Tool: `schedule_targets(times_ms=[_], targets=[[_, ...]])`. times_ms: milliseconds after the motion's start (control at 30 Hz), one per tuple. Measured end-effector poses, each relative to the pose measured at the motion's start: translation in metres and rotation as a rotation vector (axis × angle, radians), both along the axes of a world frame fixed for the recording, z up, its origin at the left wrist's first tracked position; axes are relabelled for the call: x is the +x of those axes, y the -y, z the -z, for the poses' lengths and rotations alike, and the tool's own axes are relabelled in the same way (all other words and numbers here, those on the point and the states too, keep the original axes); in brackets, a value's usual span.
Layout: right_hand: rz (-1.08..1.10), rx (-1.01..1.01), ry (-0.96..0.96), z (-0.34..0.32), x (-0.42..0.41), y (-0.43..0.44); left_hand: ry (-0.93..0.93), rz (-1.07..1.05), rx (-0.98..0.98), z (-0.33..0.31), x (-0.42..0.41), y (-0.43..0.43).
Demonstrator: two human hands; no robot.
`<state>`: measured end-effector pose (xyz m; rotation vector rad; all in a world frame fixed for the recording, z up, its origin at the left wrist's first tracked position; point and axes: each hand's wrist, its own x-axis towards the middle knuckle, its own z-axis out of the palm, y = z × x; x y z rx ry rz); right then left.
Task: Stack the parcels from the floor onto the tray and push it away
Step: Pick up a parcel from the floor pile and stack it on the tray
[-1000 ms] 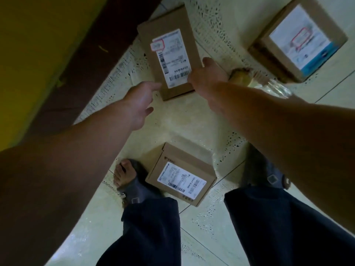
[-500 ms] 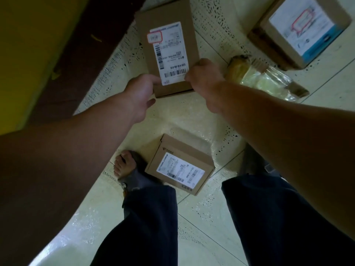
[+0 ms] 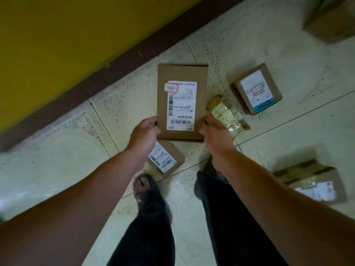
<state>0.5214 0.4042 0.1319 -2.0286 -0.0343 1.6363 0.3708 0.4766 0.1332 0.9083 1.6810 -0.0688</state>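
Note:
A flat brown parcel (image 3: pixel 181 83) with a white shipping label hangs above the floor, held at its near end. My left hand (image 3: pixel 145 132) grips its near left corner and my right hand (image 3: pixel 214 131) grips its near right corner. Below it on the tiles lies a smaller brown parcel (image 3: pixel 169 158), partly hidden by the held one and my left wrist. No tray is in view.
A boxy parcel with a blue-edged label (image 3: pixel 257 89) and a tape-wrapped packet (image 3: pixel 227 115) lie to the right. Another taped parcel (image 3: pixel 311 181) lies at near right, a box corner (image 3: pixel 330 18) at top right. A yellow wall with dark skirting (image 3: pixel 107 73) runs left. My feet stand below.
Both hands closed on the flat parcel's near corners and lifted it off the floor. The view pulled back, bringing more parcels on the right into sight.

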Motion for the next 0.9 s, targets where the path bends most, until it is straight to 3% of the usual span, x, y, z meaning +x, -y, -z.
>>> schedule_targets(times_ms=[333,600,900], targets=[[0.013,0.028,0.163,-0.117,-0.023,0.068,0.119,-0.070,0.108,-0.121,-0.035,0.077],[0.015,0.204,0.180,-0.259,-0.087,0.114,0.186,-0.063,0.249,-0.259,-0.108,0.121],[-0.199,0.299,0.159,-0.383,-0.120,0.166,0.215,-0.292,0.323,-0.386,-0.156,0.211]])
